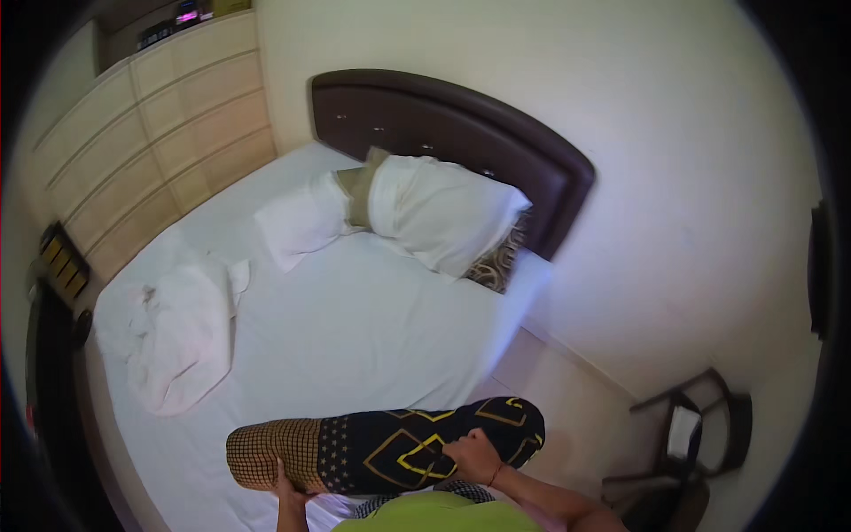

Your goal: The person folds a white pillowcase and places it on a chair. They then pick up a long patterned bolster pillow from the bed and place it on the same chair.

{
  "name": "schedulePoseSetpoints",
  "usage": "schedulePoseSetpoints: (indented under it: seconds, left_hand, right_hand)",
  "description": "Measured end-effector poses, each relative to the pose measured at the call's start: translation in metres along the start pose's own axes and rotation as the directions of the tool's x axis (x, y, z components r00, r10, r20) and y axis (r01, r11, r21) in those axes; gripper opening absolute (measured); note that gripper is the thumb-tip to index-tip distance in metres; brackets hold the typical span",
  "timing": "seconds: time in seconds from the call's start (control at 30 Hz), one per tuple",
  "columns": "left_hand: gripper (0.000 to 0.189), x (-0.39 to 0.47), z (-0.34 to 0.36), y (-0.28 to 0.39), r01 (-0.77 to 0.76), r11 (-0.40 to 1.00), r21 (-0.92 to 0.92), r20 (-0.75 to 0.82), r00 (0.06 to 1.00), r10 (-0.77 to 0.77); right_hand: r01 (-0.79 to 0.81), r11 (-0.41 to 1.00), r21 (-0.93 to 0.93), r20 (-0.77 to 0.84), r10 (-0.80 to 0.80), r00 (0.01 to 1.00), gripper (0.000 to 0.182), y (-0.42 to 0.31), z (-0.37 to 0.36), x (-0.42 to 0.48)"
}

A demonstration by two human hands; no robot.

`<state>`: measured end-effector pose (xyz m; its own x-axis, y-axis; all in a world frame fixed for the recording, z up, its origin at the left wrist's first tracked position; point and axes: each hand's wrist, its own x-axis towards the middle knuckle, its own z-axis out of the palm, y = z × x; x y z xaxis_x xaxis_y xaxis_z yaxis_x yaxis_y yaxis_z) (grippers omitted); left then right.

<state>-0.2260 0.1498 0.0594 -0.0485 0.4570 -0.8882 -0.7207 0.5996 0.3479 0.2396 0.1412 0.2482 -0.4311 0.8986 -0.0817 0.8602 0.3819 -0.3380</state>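
Observation:
A long pillow in a black cover (392, 459) is held in front of my body, over the near edge of the bed. Its cover bears yellow and brown diamonds, a band of stars and a checked brown end. My left hand (290, 487) holds the near edge at the checked end, thumb on top and the other fingers mostly hidden underneath. Toward the other end, my right hand (473, 457) is closed on the black cloth, its knuckles up. The pillow's underside is out of sight.
The bed (332, 319) has a white sheet and a dark brown headboard (452, 126). White-covered pillows (445, 213) lie by it, one over a patterned brown pillow (495, 263). A crumpled white cloth (186, 346) lies at left. A dark chair (691, 432) stands at right.

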Motion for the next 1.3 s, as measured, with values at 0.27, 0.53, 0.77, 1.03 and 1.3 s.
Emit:
schedulePoseSetpoints:
  seconds: [0.27, 0.53, 0.77, 1.03, 1.3]
  left_hand:
    - [0.079, 0.087, 0.017, 0.068, 0.109, 0.989, 0.101, 0.198, 0.972, -0.128]
    - [0.070, 0.222, 0.128, 0.115, 0.068, 0.914, 0.400, 0.437, 0.863, -0.256]
    - [0.056, 0.232, 0.267, 0.115, 0.004, 0.799, 0.601, 0.589, 0.674, -0.446]
    - [0.052, 0.333, 0.367, 0.029, -0.031, 0.665, 0.746, 0.568, 0.550, -0.612]
    - [0.047, 0.413, 0.419, -0.042, -0.041, 0.516, 0.855, 0.501, 0.317, -0.805]
  right_hand:
    - [-0.313, 0.943, 0.115, -0.083, 0.323, 0.943, 0.019, -0.091, 0.038, -0.037]
    - [-0.657, 0.748, 0.094, -0.316, 0.648, 0.692, 0.024, -0.170, 0.096, -0.008]
    - [-0.899, 0.418, 0.128, -0.444, 0.835, 0.325, 0.021, -0.245, 0.112, 0.034]
    - [-0.973, 0.100, 0.208, -0.603, 0.796, -0.047, 0.031, -0.224, 0.235, 0.105]
    - [-0.943, -0.112, 0.315, -0.740, 0.593, -0.317, 0.026, -0.191, 0.321, 0.191]
